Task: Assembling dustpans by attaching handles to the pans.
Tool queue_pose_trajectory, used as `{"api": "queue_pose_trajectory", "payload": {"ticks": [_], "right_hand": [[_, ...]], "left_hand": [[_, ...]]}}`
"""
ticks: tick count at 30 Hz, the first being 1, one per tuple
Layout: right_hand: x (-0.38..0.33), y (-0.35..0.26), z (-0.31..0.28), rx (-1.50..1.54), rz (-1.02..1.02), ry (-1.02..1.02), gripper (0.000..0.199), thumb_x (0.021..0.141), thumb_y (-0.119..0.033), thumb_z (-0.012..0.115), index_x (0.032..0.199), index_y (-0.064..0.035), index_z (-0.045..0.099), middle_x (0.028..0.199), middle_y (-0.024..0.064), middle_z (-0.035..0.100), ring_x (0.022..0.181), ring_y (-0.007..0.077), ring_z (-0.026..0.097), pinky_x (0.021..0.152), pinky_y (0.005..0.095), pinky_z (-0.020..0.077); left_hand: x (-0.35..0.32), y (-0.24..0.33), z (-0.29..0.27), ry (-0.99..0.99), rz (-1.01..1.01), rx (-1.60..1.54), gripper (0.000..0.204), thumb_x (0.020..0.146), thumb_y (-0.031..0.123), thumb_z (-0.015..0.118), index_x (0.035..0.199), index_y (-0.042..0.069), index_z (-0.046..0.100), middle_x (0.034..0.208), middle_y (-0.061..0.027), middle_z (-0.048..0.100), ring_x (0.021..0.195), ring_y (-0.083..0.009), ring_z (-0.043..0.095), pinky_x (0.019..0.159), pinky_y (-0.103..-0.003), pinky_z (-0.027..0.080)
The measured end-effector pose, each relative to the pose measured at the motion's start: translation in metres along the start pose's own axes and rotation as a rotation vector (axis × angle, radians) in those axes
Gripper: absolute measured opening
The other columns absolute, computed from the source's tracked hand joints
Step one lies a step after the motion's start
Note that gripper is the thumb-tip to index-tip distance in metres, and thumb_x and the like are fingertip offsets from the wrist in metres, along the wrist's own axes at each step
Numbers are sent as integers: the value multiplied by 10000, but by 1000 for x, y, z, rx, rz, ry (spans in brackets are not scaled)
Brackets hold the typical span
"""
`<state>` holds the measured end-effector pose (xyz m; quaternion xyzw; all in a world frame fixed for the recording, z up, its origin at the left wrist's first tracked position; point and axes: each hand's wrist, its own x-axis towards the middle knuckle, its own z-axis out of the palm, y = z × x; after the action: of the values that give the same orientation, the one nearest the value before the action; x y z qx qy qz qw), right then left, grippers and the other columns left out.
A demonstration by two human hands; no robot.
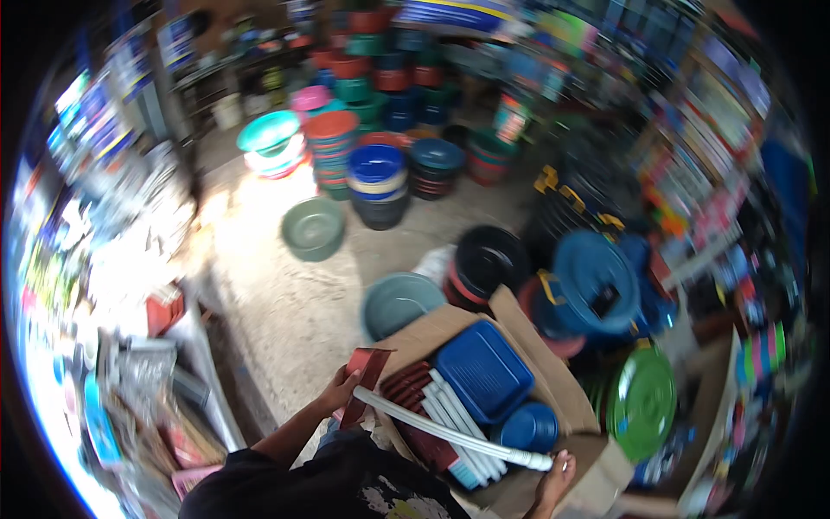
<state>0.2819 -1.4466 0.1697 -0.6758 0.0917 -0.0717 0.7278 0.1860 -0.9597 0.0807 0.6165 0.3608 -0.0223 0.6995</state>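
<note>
My left hand (340, 391) is closed round a dark red, flat, long-sided piece (372, 370), held upright beside the box. From next to that hand a slightly bent white tube (450, 426) runs across the box to my right hand (560, 474), whose fingers are closed at its far end. Whether the left fingers also grip the tube is hard to make out. Below the tube, an open cardboard box (510, 304) holds several white tubes (462, 406), dark red lengths (406, 381), a blue ribbed tray (486, 368) and a round blue basin (529, 426).
A grey-green basin (399, 303), black tubs (488, 259) and a large blue tub (596, 277) stand beyond the box. A round green lid (641, 402) is at its right. Stacked basins and buckets (378, 173) stand farther back. Plastic-wrapped goods (147, 381) lie at left.
</note>
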Motion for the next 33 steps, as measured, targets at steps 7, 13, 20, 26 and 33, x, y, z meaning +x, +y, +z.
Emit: {"api": "queue_pose_trajectory", "payload": {"ticks": [7, 13, 20, 26, 33], "right_hand": [[13, -13, 165, -501, -66, -262, 293, 961, -287, 561, 982, 5, 583, 902, 90, 568, 834, 189, 491, 765, 345, 435], [35, 43, 318, -716, -282, -583, 263, 958, -257, 549, 1033, -5, 571, 932, 80, 598, 902, 184, 557, 813, 308, 466], [-16, 18, 551, -240, -201, -812, 239, 960, -248, 585, 840, -66, 488, 763, -23, 458, 721, 72, 416, 670, 236, 376], [-13, 58, 678, -6, -62, -820, 232, 997, -270, 510, 882, -69, 491, 804, -16, 476, 754, 82, 444, 709, 231, 372], [-26, 77, 813, 0, -85, -798, 253, 998, -287, 508, 855, -83, 463, 778, -35, 426, 714, 56, 383, 662, 224, 331]], "left_hand": [[-27, -17, -121, 368, 95, 53, 776, 821, 461, 705, 1352, -17, 401, 1042, -103, 614, 936, -185, 593, 833, -318, 486], [-17, -65, -244, 642, 11, -79, 684, 804, 436, 714, 1262, -13, 476, 945, -86, 618, 841, -168, 588, 779, -294, 484], [-28, -30, -356, 916, 20, -103, 701, 828, 347, 708, 1321, -56, 416, 1013, -135, 631, 907, -190, 603, 823, -314, 483], [-8, -17, -417, 1083, 68, -199, 705, 836, 349, 701, 1317, -77, 410, 1090, -147, 603, 972, -198, 589, 863, -311, 468], [49, 9, -479, 1117, -97, -66, 498, 818, 396, 696, 1177, 73, 573, 886, -92, 655, 779, -189, 634, 731, -320, 492]]}}
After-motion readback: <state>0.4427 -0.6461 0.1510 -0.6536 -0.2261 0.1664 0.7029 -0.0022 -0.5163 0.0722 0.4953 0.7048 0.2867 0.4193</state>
